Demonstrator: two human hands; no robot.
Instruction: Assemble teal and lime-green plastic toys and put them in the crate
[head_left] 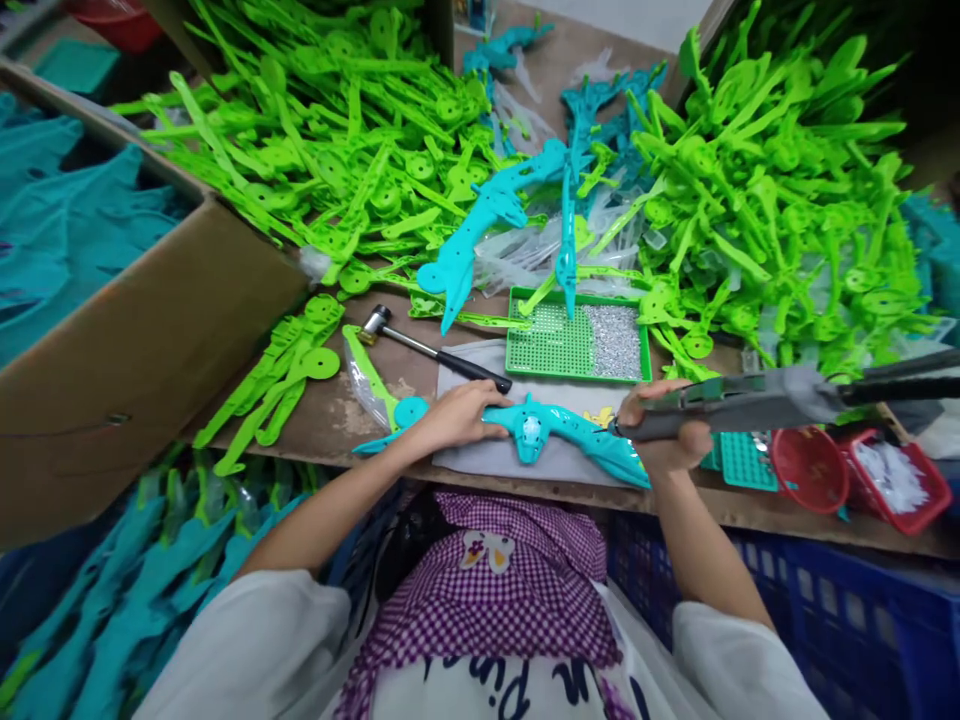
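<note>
A glossy blue plastic part (pixel 574 430), long with a rounded hub in the middle, lies across a grey cloth (pixel 472 462) at the bench edge. My left hand (pixel 465 415) is closed on its left portion and presses it down. Wrapped in my right hand (pixel 664 440) is a grey power screwdriver (pixel 720 405), held nearly level with a cable trailing right. Its thin bit points at the right arm of the blue part; I cannot tell whether it touches a screw. A hammer (pixel 427 347) with a black handle lies just beyond my left hand.
Behind the cloth sits a green tray (pixel 551 375) with many small silver screws. Heaps of lime-green parts (pixel 360 150) rise at left and right, with blue parts (pixel 480 220) between them. A cardboard box (pixel 142 350) flanks the left; red baskets (pixel 810 470) stand at right.
</note>
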